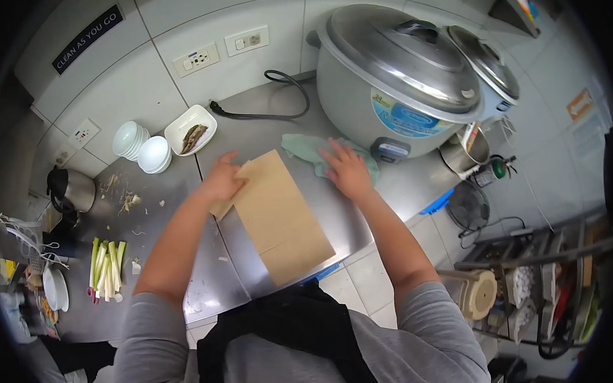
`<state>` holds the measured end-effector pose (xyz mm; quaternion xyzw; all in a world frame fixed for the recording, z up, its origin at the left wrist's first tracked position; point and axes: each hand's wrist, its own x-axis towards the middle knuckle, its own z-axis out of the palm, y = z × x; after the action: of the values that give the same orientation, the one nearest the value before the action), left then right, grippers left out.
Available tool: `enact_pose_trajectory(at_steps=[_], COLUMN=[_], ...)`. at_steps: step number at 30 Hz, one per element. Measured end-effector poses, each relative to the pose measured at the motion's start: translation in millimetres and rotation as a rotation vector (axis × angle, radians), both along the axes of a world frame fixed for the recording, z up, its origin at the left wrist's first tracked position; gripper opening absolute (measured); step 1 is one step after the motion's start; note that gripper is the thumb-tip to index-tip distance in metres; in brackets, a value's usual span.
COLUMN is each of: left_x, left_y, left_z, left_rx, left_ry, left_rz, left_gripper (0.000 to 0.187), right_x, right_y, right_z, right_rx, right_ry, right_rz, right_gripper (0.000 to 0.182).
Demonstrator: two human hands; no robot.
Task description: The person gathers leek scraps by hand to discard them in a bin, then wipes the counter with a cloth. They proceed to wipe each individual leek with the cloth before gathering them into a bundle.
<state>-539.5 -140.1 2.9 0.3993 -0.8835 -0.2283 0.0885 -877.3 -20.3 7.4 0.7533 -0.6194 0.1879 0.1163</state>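
Note:
A brown paper sheet or bag (280,220) lies on the steel counter (186,265) in front of me, a smaller brown piece at its upper left. My left hand (224,179) rests at the upper left edge of the paper, fingers partly curled on it; whether it pinches the paper is hard to tell. To the right, my right hand (348,169) lies with spread fingers on a crumpled pale green cloth (305,149). The cloth sits beside the large rice cooker (390,71).
Stacked white bowls (154,153) and a white dish (191,130) stand at the back left. Cut leek stalks (107,269) and scraps lie on the left. A black cord (269,116) curls near the wall. A metal pot (465,152) stands right of the cooker.

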Motion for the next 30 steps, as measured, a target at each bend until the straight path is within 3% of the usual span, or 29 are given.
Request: enact_pose_trajectory(at_steps=[3, 5, 7, 9, 11, 12, 13, 14, 16, 17, 19, 22, 25, 30], left_x=[-36, -40, -46, -44, -27, -9, 10, 35, 101, 145, 170, 192, 188, 193], left_y=[10, 2, 12, 30, 62, 81, 105, 132, 195, 227, 286, 370, 433, 491], left_z=[-15, -16, 5, 24, 64, 84, 114, 141, 171, 174, 212, 220, 226, 199], left_rx=[-0.174, 0.133, 0.226, 0.256, 0.204, 0.161, 0.121, -0.03, 0.035, -0.279, -0.474, -0.815, -0.845, -0.874], left_ry=[-0.24, -0.09, -0.185, -0.102, 0.077, 0.159, 0.227, 0.213, 0.447, 0.507, 0.619, 0.651, 0.337, 0.402], left_rz=[0.205, 0.222, 0.248, 0.277, 0.347, 0.36, 0.442, 0.499, 1.056, 0.999, 1.193, 1.365, 1.454, 1.535], left_gripper=[0.034, 0.034, 0.033, 0.032, 0.03, 0.029, 0.029, 0.027, 0.032, 0.034, 0.035, 0.036, 0.036, 0.026], right_x=[-21, -35, -64, -91, -78, -69, -56, -41, -9, 13, 65, 154, 254, 396], right_y=[-12, 8, 43, 79, 87, 87, 79, 69, 41, 23, -16, -63, -66, -45], right_z=[-13, 1, -8, -42, -32, -34, -33, -31, -30, -30, -32, -45, -44, -71], right_rx=[0.213, 0.454, 0.357, 0.155, 0.089, 0.246, 0.255, 0.292, 0.332, 0.33, 0.335, 0.331, 0.355, 0.154], right_ry=[-0.137, -0.112, -0.096, -0.207, -0.177, -0.195, -0.201, -0.18, -0.167, -0.177, -0.195, -0.192, -0.194, -0.488], right_rz=[0.038, -0.066, -0.058, -0.062, -0.119, -0.155, -0.136, -0.121, -0.037, 0.013, 0.108, 0.237, 0.348, 0.555], right_gripper=[0.046, 0.047, 0.045, 0.05, 0.058, 0.072, 0.072, 0.075, 0.077, 0.076, 0.074, 0.071, 0.07, 0.048])
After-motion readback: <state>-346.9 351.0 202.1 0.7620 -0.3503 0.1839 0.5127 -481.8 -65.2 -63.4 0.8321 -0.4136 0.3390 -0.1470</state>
